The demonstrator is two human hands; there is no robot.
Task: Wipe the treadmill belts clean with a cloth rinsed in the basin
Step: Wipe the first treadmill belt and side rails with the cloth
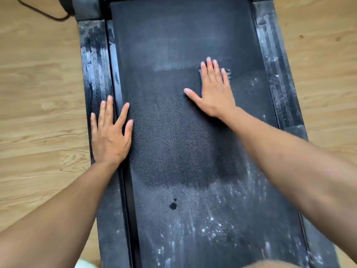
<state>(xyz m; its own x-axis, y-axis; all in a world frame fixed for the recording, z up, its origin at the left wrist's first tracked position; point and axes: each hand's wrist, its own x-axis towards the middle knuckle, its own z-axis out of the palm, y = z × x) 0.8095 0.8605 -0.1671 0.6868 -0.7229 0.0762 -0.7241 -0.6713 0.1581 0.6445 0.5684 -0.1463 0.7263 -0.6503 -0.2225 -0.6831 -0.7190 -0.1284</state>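
While our straight, spread fingers point(210, 70) press flat on the cloth point(228, 72), none of them curls round it: the right hand point(214, 91) simply pins it to the belt point(170, 136), right of the belt's midline and beyond its middle. Only a crumpled edge peeps out past the fingertips and beside the forefinger, so we cannot tell the cloth's long axis or which way it points. The left hand point(111, 136) lies open too, splayed across the belt's left edge and the side rail point(94, 70), holding nothing; we take it for a brace. The belt's long axis runs straight away from us. A darker patch fills the belt's middle and white dust point(212, 225) covers its near right end, so we judge the next stroke draws the cloth back along that axis.
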